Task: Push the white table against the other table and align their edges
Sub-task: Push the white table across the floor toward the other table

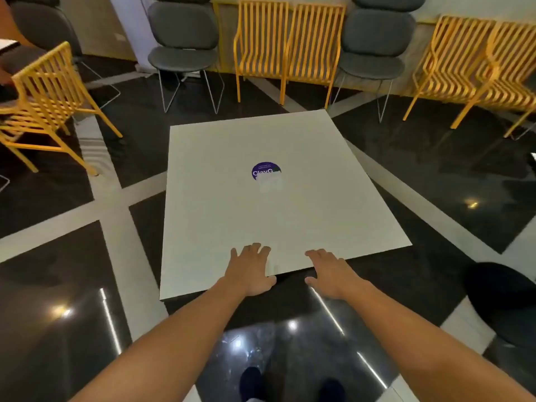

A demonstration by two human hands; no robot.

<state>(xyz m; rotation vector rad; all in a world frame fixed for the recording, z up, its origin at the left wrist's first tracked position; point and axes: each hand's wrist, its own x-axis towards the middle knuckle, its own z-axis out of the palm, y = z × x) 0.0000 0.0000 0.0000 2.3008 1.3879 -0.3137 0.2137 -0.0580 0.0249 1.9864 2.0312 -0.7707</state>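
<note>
A square white table (232, 216) with a round purple sticker (266, 171) near its middle stands on the dark tiled floor in front of me, turned a little askew. My left hand (251, 268) lies flat on its near edge, fingers spread. My right hand (330, 274) rests over the same near edge further right, fingers spread, its thumb hanging off the edge. Neither hand holds anything. No second table shows, except perhaps a white corner (7, 44) at the far left edge.
Yellow slatted chairs (287, 44) and grey padded chairs (182, 42) line the far wall. Another yellow chair (43, 94) stands at the left, two more (475, 71) at the right. A dark round seat (504, 300) sits close on my right. My feet (252, 384) show below.
</note>
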